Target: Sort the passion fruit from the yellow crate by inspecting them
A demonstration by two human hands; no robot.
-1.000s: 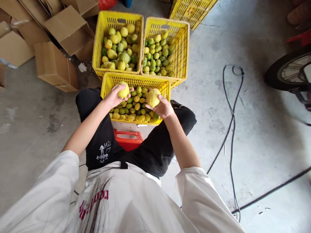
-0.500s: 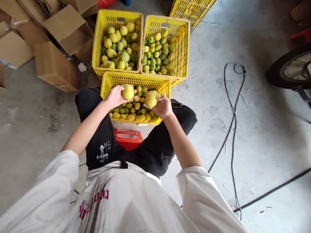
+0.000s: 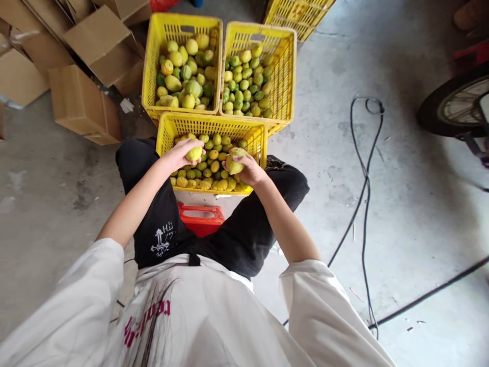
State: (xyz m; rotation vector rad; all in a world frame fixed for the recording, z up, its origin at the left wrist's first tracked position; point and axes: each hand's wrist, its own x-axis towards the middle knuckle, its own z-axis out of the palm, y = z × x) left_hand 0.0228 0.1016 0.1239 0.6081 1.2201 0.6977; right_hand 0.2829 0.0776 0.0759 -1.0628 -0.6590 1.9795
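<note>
On grey floor (image 3: pixel 324 214), by the near crate (image 3: pixel 214 124). Holding a yellow fruit (image 3: pixel 194 153) in the left hand (image 3: pixel 182 153) and a greener fruit (image 3: pixel 235 163) in the right hand (image 3: pixel 250 170), over the near crate. Seems not done: not put down yet, with lots more fruit (image 3: pixel 215 166) inside and in two crates (image 3: pixel 286 76) behind.

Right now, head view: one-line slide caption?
Left hand and right hand each hold a yellow-green fruit over a yellow crate of loose fruit, with two other crates just beyond.
</note>
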